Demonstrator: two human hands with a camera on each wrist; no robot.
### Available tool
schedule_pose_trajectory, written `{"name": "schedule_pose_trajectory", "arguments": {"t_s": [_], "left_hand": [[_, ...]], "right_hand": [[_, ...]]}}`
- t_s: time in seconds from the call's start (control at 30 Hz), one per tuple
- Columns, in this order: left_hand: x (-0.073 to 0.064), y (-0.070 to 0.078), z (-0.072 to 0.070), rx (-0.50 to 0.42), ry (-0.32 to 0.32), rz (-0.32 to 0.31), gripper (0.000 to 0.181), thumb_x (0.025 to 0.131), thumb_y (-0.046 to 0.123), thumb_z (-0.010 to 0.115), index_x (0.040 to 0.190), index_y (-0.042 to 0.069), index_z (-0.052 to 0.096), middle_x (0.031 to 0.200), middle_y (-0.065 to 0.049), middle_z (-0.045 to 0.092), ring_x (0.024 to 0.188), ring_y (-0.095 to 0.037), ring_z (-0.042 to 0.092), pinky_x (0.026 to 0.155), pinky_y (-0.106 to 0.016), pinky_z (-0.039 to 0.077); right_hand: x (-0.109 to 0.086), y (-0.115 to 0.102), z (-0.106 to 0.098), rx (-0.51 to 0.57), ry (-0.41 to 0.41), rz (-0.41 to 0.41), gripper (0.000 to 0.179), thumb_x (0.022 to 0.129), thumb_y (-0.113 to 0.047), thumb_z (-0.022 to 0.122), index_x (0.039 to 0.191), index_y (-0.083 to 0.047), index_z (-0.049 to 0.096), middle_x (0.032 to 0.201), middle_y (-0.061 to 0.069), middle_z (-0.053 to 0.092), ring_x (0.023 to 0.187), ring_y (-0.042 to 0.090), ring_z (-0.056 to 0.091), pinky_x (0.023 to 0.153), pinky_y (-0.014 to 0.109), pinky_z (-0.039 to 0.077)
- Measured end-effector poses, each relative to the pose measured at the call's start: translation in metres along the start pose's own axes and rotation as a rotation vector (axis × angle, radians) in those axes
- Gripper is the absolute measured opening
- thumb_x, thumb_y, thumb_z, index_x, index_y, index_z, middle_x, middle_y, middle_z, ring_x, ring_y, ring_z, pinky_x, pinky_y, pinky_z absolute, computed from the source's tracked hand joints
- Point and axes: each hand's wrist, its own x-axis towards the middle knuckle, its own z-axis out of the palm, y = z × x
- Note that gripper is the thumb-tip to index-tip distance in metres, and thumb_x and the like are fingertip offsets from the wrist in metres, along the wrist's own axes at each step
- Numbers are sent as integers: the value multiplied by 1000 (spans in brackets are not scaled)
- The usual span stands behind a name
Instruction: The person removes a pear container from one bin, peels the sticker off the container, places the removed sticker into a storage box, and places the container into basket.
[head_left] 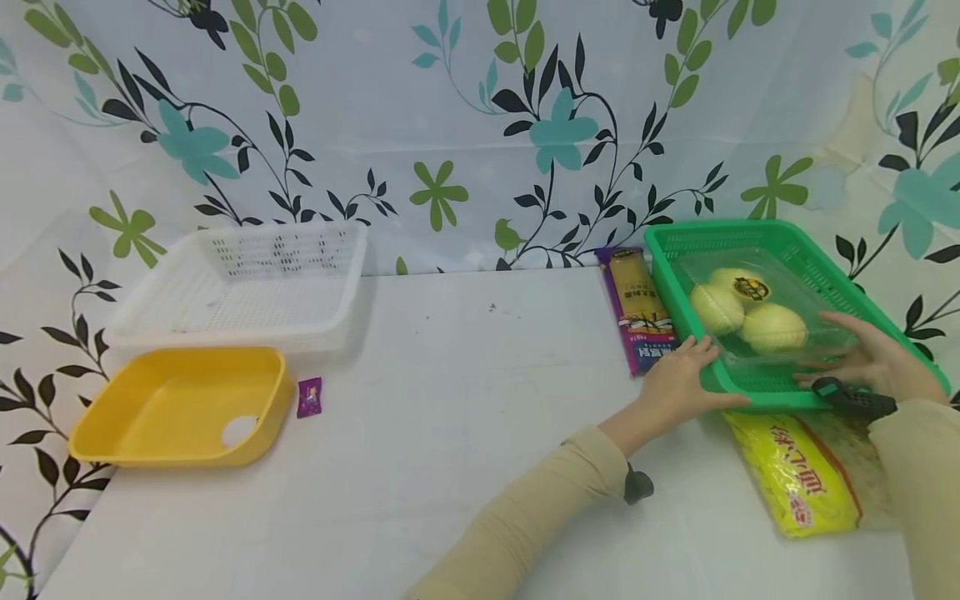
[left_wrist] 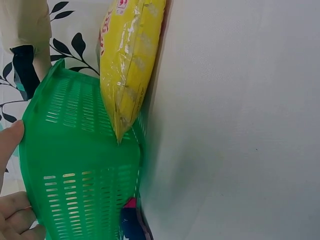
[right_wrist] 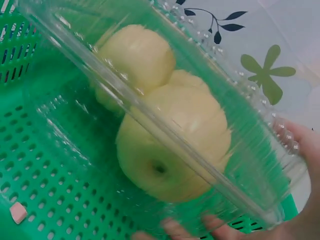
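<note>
flanking the green basket (head_left: pixel 772 402) lie pasta (head_left: pixel 637 304) and yellow bag (head_left: pixel 813 475).

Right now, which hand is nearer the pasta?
Left. The left hand is at the green basket, just beside the pasta; the right hand is across the basket, gripping the clear box.

Green basket (left_wrist: pixel 80 152), pale-yellow fruit (head_left: pixel 774 327), white floral backdrop (head_left: pixel 480 200)

Clear, glossy plastic box (head_left: pixel 787 292); smooth-skinned fruit (right_wrist: pixel 200 120); green basket (left_wrist: pixel 75 150) of smooth, perforated plastic; bag (head_left: pixel 806 475) of shiny, creased film; yellow tray (head_left: pixel 176 408) of smooth plastic; matt cloth sleeve (head_left: pixel 517 508); matt tabletop (head_left: pixel 450 417).
</note>
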Motion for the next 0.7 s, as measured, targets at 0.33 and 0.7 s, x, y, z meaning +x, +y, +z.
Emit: {"name": "schedule_pose_trajectory", "arguments": {"t_s": [0.33,0.7], "left_hand": [[-1,1,2,-19,1,-1,77,71,68,54,135,27,40,140,14,27,128,-3,17,94,-18,29],[-1,3,2,-24,3,-8,77,72,66,55,134,25,41,139,12,28,129,-5,16,96,-20,26]], "right_hand": [[9,-5,-2,408,92,147,102,82,-53,51,118,-32,-42,133,-10,-36,128,22,-18,101,49,8],[8,-6,-5,598,61,94,100,83,-46,57,113,-48,-39,133,-18,-32,128,26,-8,101,47,9]]}}
